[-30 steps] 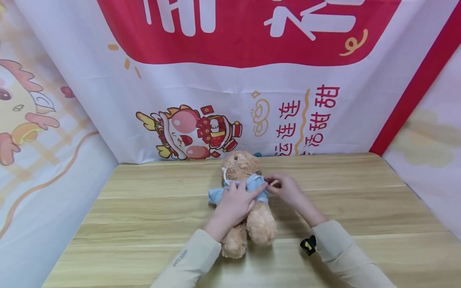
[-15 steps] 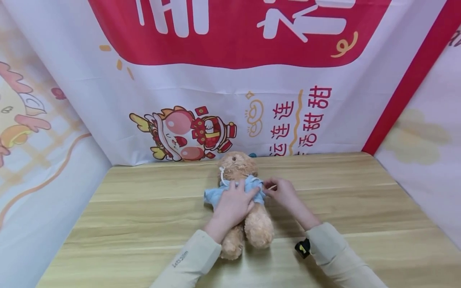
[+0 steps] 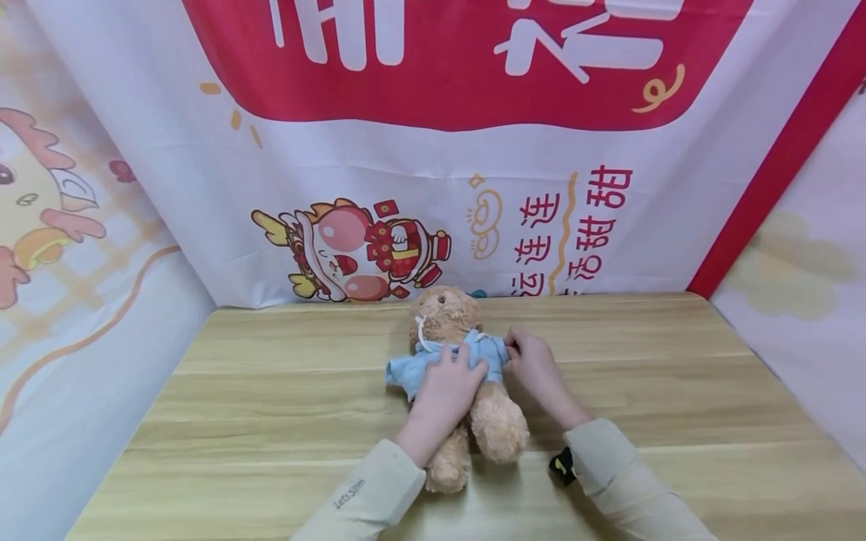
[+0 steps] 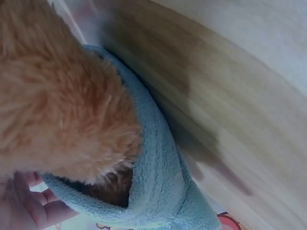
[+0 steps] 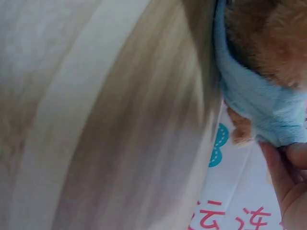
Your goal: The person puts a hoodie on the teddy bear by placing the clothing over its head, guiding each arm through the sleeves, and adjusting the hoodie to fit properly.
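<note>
A light-brown teddy bear (image 3: 502, 427) lies on its back on the wooden table, head toward the back edge. It has on a light-blue top (image 3: 406, 373) with a white cord at the neck. My left hand (image 3: 449, 387) rests on the front of the top, fingers slightly bent over the belly. In the left wrist view its fingers show beside the top's lower hem (image 4: 156, 167). My right hand (image 3: 537, 368) pinches the end of the bear's sleeve (image 5: 278, 132) on the right side, between thumb and fingers. The bear's arm inside that sleeve is hidden.
The wooden table (image 3: 284, 421) reaches back to a white and red printed cloth (image 3: 379, 143) hanging behind it. A small black item with a yellow mark (image 3: 561, 466) is beside my right cuff. Printed cloths also hang at both sides.
My right fingers have shifted and now pinch the sleeve end, which is drawn out further to the right. My left hand has stayed on the belly, its fingers drawn in slightly.
</note>
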A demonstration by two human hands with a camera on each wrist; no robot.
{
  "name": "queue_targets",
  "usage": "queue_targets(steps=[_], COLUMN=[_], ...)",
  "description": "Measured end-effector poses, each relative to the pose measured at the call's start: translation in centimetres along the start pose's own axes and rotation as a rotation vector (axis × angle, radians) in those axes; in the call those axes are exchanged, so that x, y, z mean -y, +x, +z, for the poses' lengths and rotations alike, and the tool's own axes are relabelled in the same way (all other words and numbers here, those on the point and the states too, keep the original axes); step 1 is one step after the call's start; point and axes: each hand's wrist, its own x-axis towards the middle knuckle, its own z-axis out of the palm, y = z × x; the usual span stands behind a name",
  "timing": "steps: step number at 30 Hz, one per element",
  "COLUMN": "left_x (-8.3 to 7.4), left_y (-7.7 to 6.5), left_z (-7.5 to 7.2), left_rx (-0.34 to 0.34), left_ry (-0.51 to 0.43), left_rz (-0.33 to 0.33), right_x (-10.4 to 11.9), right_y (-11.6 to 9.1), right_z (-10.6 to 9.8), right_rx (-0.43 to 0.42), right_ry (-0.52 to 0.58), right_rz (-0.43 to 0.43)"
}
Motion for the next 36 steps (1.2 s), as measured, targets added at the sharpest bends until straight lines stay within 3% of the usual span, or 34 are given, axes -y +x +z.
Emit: queue_targets(steps=[3,8,11,19,24,30,36], left_x=[0.1,0.4,0.6,1.0,1.3,1.4,1.6], left_y=[-0.1,-0.1,-0.1,-0.2,0.1,0.5,0.9], left_z=[0.1,0.2,0.2,0.2,0.3,0.4,0.5], left_rx=[-0.03,-0.002,0.003,0.033,0.061,0.05,0.049], left_ry=[-0.012,-0.083,-0.099,-0.071,-0.058,-0.065,-0.127], left_rz=[0.006,0.018,0.019,0.005,-0.007,-0.022,-0.022], right_x=[-0.6,-1.3,-1.6,-1.3,-0.5,-0.4,-0.3], right_y=[0.6,1.7,2.1,1.3,0.2,-0.5,-0.7], right_z=[0.0,-0.5,-0.6,-1.6,-1.8,-0.6,-0.6], right_rx=[0.015,0.051,0.085,0.187,0.216,0.124,-0.009], right_ry=[0.049,0.159,0.213,0.306,0.396,0.41,0.202], right_rz=[0.052,0.196,0.236,0.239,0.191,0.121,0.159])
